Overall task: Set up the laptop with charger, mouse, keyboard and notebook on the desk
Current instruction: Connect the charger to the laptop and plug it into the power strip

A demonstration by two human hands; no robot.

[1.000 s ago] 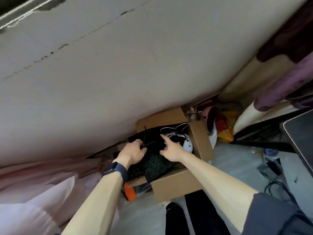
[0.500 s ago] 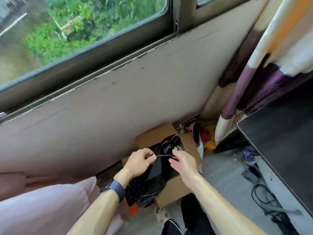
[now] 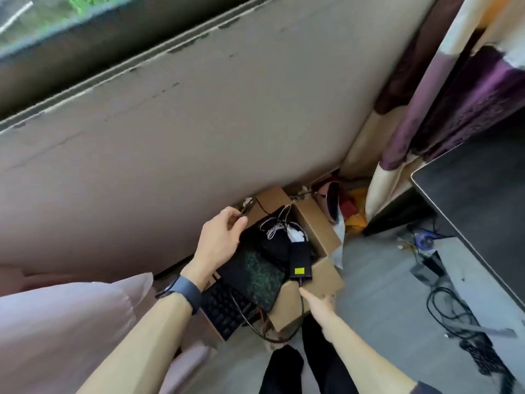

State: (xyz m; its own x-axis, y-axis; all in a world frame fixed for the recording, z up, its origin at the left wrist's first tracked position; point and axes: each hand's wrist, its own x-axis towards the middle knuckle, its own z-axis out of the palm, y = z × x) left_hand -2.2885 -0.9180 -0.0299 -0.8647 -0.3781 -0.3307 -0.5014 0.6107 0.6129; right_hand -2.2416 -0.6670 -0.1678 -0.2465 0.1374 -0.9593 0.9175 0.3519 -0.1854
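An open cardboard box (image 3: 318,223) stands on the floor against the wall. The black charger brick (image 3: 299,261) with a yellow label lies over the box's front edge. Just below the brick, my right hand (image 3: 318,302) grips its black cable (image 3: 301,308). My left hand (image 3: 221,237) is raised beside the box's back left corner and pinches the cable's thin end near the wall. A black keyboard (image 3: 224,311) and a dark speckled flat item (image 3: 257,275) stick out of the box's left side. A white cable and white mouse (image 3: 295,236) lie inside.
The dark desk top (image 3: 477,200) is at the right, with a purple and cream curtain (image 3: 426,103) behind it. Tangled cables (image 3: 454,317) lie on the grey floor under the desk. Pink fabric (image 3: 56,322) fills the lower left. My dark shoes are below the box.
The charger brick has come up out of the box onto its front edge. My left hand rose toward the wall with the cable end; my right hand dropped to the cable below the brick.
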